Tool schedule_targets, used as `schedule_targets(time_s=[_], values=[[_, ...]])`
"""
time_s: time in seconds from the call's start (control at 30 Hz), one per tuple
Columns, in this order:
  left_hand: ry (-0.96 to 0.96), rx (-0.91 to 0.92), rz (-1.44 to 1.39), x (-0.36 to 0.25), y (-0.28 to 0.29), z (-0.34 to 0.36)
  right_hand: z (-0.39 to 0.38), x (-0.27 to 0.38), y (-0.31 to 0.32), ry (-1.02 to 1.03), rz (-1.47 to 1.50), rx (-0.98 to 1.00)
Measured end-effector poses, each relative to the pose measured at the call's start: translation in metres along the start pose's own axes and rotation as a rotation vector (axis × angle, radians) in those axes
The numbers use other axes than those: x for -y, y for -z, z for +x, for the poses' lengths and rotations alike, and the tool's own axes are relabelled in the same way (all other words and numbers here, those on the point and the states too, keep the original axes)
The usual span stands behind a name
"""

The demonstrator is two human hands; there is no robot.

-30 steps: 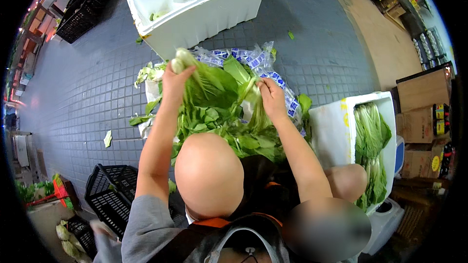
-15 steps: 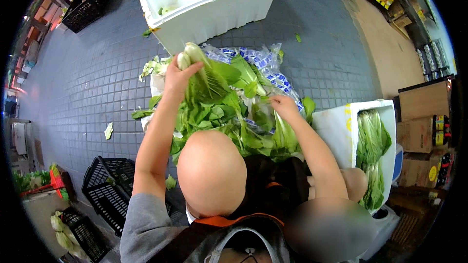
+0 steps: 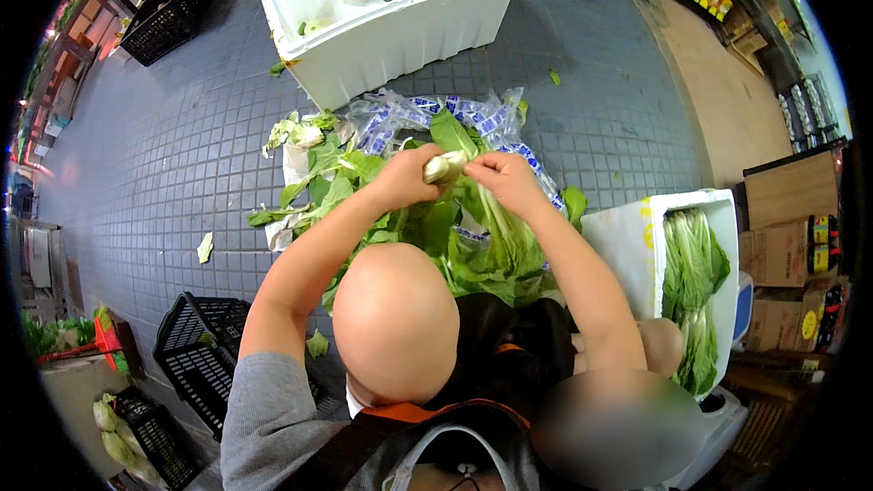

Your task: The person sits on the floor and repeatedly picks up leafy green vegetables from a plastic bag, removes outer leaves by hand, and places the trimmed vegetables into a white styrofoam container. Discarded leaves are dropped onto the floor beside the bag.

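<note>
A bunch of leafy greens with a pale, thick stem end [image 3: 444, 167], looking like bok choy, is gripped in my left hand [image 3: 405, 179]. Its stem end points toward my right hand [image 3: 506, 182]. The fingers of that hand are pinched together right against the pale stems; what they hold, if anything, is too small to make out. Below both hands lies a heap of loose green leaves [image 3: 364, 218]. Some rest on clear plastic wrapping with blue print [image 3: 400, 123], spread on the floor.
A white foam box [image 3: 391, 41] with a few leaf scraps stands ahead. To my right, another foam box [image 3: 623, 250] holds greens [image 3: 696, 264]. Black plastic crates [image 3: 195, 350] sit at the left. A torn leaf [image 3: 205, 247] lies on the tiled floor [image 3: 155, 173]. Cardboard boxes [image 3: 782, 255] are stacked far right.
My left hand has moved right and nearer with the bunch, turning its stem end rightward. My right hand has moved slightly left and up, so both hands now meet at the stems.
</note>
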State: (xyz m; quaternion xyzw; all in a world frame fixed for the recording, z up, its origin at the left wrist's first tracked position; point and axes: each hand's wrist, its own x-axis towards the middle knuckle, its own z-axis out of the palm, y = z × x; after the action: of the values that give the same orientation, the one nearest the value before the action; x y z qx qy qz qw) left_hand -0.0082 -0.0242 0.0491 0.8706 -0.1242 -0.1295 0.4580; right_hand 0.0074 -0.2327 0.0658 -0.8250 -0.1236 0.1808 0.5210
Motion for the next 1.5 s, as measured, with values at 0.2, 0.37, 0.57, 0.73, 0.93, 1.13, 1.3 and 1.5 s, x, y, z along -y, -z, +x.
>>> schedule_targets(time_s=[0.2, 0.37, 0.57, 0.73, 0.93, 1.13, 1.3, 1.5], values=[[0.183, -0.270, -0.223, 0.020, 0.043, -0.010, -0.005, -0.015, 0.012, -0.169, 0.358, -0.110], [0.055, -0.557, -0.311, -0.004, 0.067, -0.001, 0.000, 0.020, 0.002, 0.155, 0.379, -0.005], [-0.033, -0.316, -0.734, -0.023, 0.045, 0.008, 0.024, 0.088, -0.008, 0.447, 0.240, -0.116], [-0.089, -0.178, -1.002, -0.038, 0.019, 0.004, 0.046, 0.083, -0.022, 0.539, 0.352, -0.410], [0.017, -0.226, -1.138, -0.058, 0.037, 0.001, 0.018, 0.084, 0.021, 0.424, 0.222, -0.434], [-0.069, -0.115, -1.163, -0.099, 0.026, 0.026, -0.029, 0.071, 0.007, 0.317, -0.196, -0.369], [0.052, -0.191, -0.991, -0.179, 0.001, 0.038, -0.044, 0.051, 0.042, 0.377, 0.307, -0.311], [-0.115, 0.109, -0.872, -0.259, -0.066, 0.044, -0.077, 0.024, 0.117, 0.518, 0.415, -0.377]])
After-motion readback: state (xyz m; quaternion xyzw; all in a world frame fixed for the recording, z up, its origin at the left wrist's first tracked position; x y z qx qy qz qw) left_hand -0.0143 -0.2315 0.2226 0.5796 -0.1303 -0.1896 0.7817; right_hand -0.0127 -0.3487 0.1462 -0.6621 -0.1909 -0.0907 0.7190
